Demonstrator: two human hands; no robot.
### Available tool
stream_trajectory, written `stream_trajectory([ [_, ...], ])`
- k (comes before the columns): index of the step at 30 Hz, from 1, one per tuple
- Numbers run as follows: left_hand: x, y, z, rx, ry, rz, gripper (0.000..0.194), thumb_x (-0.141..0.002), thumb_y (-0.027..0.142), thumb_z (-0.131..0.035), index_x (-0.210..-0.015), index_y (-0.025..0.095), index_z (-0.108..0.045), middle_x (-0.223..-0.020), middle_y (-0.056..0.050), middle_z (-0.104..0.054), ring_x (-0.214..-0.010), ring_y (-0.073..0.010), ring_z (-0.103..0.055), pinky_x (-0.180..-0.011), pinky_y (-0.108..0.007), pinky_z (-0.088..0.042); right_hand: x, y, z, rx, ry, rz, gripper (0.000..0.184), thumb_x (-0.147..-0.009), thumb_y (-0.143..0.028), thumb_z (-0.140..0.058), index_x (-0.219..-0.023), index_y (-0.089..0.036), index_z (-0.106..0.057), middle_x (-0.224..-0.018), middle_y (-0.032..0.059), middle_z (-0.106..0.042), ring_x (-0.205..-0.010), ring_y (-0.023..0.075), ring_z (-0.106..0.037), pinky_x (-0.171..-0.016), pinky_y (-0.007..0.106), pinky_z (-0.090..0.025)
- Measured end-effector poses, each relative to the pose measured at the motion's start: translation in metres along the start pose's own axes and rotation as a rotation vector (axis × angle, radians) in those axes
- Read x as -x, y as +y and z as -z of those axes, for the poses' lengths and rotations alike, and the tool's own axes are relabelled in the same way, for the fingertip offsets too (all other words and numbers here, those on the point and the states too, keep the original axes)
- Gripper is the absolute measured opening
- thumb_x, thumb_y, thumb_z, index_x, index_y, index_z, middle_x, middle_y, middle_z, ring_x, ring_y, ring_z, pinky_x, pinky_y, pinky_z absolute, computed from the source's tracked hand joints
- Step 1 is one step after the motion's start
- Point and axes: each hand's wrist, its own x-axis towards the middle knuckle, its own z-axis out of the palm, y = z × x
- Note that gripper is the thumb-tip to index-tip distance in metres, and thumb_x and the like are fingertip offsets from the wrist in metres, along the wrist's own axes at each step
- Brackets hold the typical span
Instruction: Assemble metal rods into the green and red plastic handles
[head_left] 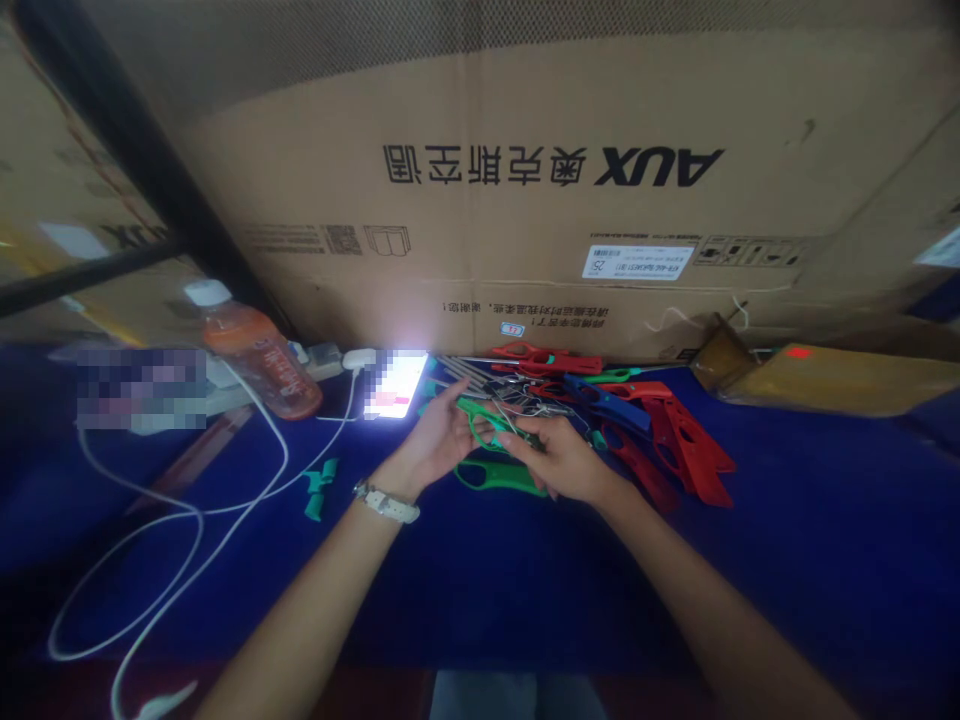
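Note:
My left hand (439,435), with a white watch band at the wrist, is closed around one side of a green lighter casing (478,413). My right hand (562,458) is closed at the casing's other end, thumb and fingertips pinched. Thin wire and a small dark part show there; exactly what the right fingers hold is hidden. Just below both hands lies another green lighter casing (499,475). Beyond them is a heap of metal tubes (463,369) and wire pieces. Red casings (686,450) and a blue casing (611,402) lie to the right.
A large cardboard box (480,220) stands behind the blue work surface (465,600). At left are a lit phone (396,385), an orange drink bottle (262,355), looped white cables (202,512) and small teal pieces (321,488). A yellowish packet (840,382) lies at right.

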Motion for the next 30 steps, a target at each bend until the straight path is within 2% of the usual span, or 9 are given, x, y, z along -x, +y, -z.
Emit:
stream_trajectory([
  [4,-0.001,-0.007,0.000,-0.086,0.099,-0.054,0.029,-0.089,0.041,-0.062,-0.088,0.015,-0.073,-0.072,-0.007,-0.074,-0.066,-0.0173,-0.068,-0.065,-0.028,-0.054,0.002,-0.005,0.000,0.031,0.004,0.041,0.038,-0.097,-0.051,-0.048,-0.086,-0.018,-0.064,-0.041,-0.0087,-0.049,-0.031,0.0084,-0.049,-0.035,0.017,-0.037],
  [7,-0.001,-0.007,0.002,-0.136,0.154,-0.112,0.025,-0.087,0.039,-0.068,-0.085,0.014,-0.073,-0.073,-0.007,-0.075,-0.061,-0.0148,-0.066,-0.057,-0.024,-0.051,0.003,-0.006,-0.002,0.024,0.003,0.057,0.038,-0.097,-0.052,-0.049,-0.082,-0.019,-0.060,-0.043,-0.0082,-0.051,-0.033,0.0089,-0.052,-0.036,0.017,-0.037],
  [10,-0.002,-0.003,0.002,-0.037,0.216,-0.195,0.017,-0.087,0.028,-0.069,-0.081,0.012,-0.073,-0.078,-0.007,-0.075,-0.065,-0.0127,-0.067,-0.059,-0.021,-0.051,0.004,-0.005,-0.003,0.020,-0.003,0.031,0.039,-0.097,-0.054,-0.049,-0.079,-0.020,-0.056,-0.042,-0.0086,-0.049,-0.032,0.0093,-0.052,-0.034,0.017,-0.035],
  [13,-0.002,0.002,0.004,0.044,0.210,-0.305,0.009,-0.082,0.021,-0.074,-0.080,0.012,-0.074,-0.081,-0.005,-0.076,-0.068,-0.0100,-0.066,-0.062,-0.018,-0.051,0.004,-0.003,-0.003,0.016,-0.007,-0.019,0.041,-0.096,-0.057,-0.049,-0.076,-0.021,-0.052,-0.040,-0.0088,-0.048,-0.030,0.0097,-0.051,-0.031,0.017,-0.033],
  [18,0.006,0.009,0.004,-0.077,0.185,-0.521,0.017,-0.076,0.028,-0.082,-0.085,0.015,-0.076,-0.089,-0.004,-0.077,-0.076,-0.0105,-0.069,-0.074,-0.020,-0.053,0.002,0.002,0.003,0.006,-0.013,-0.105,0.042,-0.094,-0.060,-0.049,-0.080,-0.021,-0.054,-0.041,-0.0082,-0.050,-0.027,0.0112,-0.049,-0.026,0.019,-0.033],
  [23,0.013,0.011,0.000,-0.224,0.219,-0.628,0.020,-0.077,0.034,-0.081,-0.084,0.016,-0.077,-0.091,-0.006,-0.078,-0.077,-0.0119,-0.069,-0.077,-0.023,-0.052,0.002,0.004,0.007,0.016,0.020,-0.104,0.044,-0.094,-0.062,-0.048,-0.077,-0.022,-0.052,-0.041,-0.0077,-0.051,-0.027,0.0107,-0.048,-0.026,0.018,-0.032],
  [26,0.013,0.011,0.001,-0.277,0.207,-0.658,0.022,-0.078,0.034,-0.080,-0.089,0.016,-0.077,-0.093,-0.007,-0.078,-0.083,-0.0136,-0.070,-0.081,-0.025,-0.053,0.002,0.004,0.009,0.002,0.033,-0.113,0.043,-0.094,-0.061,-0.048,-0.077,-0.022,-0.052,-0.041,-0.0079,-0.051,-0.026,0.0105,-0.047,-0.026,0.019,-0.032],
  [30,0.014,0.013,0.003,-0.307,0.198,-0.635,0.025,-0.078,0.035,-0.080,-0.095,0.016,-0.076,-0.096,-0.008,-0.078,-0.082,-0.0151,-0.072,-0.076,-0.026,-0.056,0.002,0.003,0.010,-0.014,0.042,-0.115,0.042,-0.094,-0.061,-0.049,-0.078,-0.022,-0.052,-0.041,-0.0085,-0.050,-0.026,0.0102,-0.046,-0.025,0.018,-0.033],
])
